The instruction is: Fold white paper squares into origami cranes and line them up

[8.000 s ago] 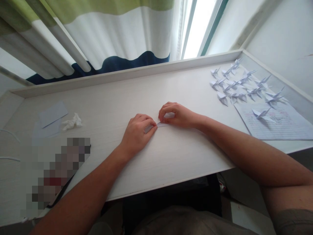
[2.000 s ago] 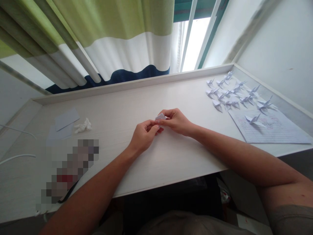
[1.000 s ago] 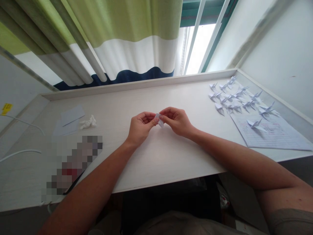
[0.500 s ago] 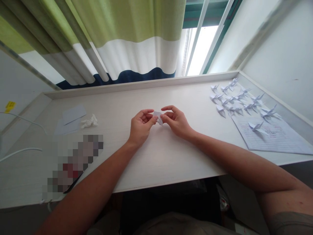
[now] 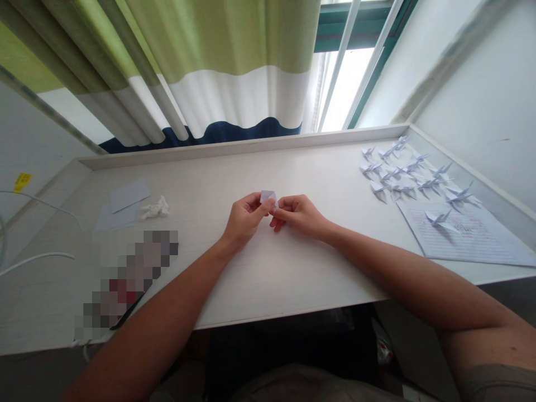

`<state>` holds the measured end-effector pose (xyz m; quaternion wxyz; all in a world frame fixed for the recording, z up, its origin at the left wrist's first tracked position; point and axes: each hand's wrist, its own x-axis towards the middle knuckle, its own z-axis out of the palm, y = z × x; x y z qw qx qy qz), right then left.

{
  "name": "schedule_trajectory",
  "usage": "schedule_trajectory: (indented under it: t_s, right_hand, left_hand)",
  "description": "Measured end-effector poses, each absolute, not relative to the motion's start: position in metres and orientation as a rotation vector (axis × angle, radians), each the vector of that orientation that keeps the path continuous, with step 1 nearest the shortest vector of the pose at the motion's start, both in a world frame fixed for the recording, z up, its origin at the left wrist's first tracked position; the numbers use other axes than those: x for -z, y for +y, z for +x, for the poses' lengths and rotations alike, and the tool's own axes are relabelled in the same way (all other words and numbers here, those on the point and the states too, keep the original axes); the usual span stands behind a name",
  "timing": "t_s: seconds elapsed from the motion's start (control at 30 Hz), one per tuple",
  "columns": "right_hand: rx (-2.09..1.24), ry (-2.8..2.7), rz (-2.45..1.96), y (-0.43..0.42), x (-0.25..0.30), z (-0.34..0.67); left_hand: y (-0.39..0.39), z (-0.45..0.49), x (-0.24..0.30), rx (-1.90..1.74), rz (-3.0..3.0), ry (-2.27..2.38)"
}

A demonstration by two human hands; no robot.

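Between my hands, above the middle of the white desk, is a small folded piece of white paper. My left hand pinches it between thumb and fingers from the left. From the right, my right hand grips its lower right side, the thumb and fingertips close to my left thumb. The fingers cover much of the paper, so its full shape is hidden.
Several folded paper cranes stand at the back right, one on a lined sheet. At left lie flat white paper squares, a crumpled tissue, a pixelated object and white cables. A raised rim edges the desk.
The folded paper has turned in my fingers. My right fingers, raised behind it before, have come down and curled below it. My left fingers have closed in more.
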<state>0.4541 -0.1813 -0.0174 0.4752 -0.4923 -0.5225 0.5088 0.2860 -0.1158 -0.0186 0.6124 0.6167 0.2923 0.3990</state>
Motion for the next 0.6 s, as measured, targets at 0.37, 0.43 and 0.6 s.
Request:
schedule_trajectory:
  t_s: [0.37,0.43,0.6]
  right_hand:
    - [-1.275,-1.358,-1.155,-0.1821,0.0203,0.4525]
    - [-1.239,-1.399,-1.153,-0.1827,0.0204,0.452]
    - [-1.146,-1.451,-1.175,-0.1827,0.0187,0.451]
  left_hand:
    - [-0.1199,0.2893,0.0185,-0.934,1.436,0.71]
    - [-0.1205,0.2899,0.0194,-0.942,1.431,0.693]
    - [-0.1221,0.2922,0.0242,-0.964,1.423,0.657]
